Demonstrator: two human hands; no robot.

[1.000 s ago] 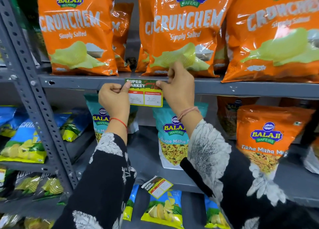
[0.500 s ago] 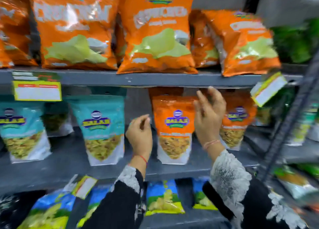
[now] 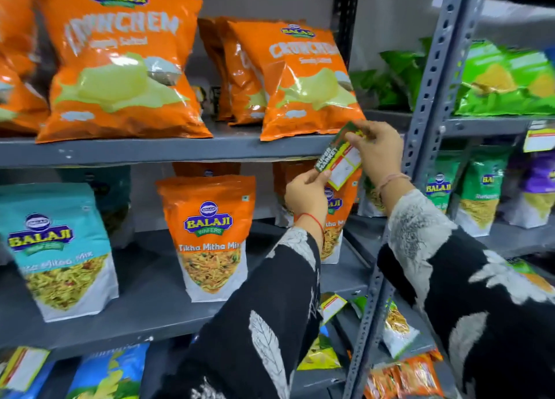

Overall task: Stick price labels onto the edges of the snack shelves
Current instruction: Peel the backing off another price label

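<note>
A price label [image 3: 338, 158], green and yellow with white boxes and the words SUPER MARKET, hangs tilted at the right end of the grey upper shelf edge [image 3: 150, 150]. My left hand [image 3: 304, 193] pinches its lower left corner. My right hand [image 3: 377, 150] grips its upper right part with the fingertips. The label sits just in front of the shelf edge, below an orange chip bag [image 3: 303, 80]. Whether it is stuck to the edge I cannot tell.
Orange Crunchem bags [image 3: 120, 68] fill the upper shelf; teal [image 3: 60, 248] and orange mix pouches [image 3: 210, 233] stand below. A perforated grey upright [image 3: 420, 122] rises right of my hands. Beyond it are green bags [image 3: 504, 80] and another label [image 3: 539, 138]. A loose label [image 3: 332, 305] lies lower down.
The view has swung right along the shelf. My hands let go of the first stuck label, hung empty half a second ago, and now both hold the label at the shelf's right end.
</note>
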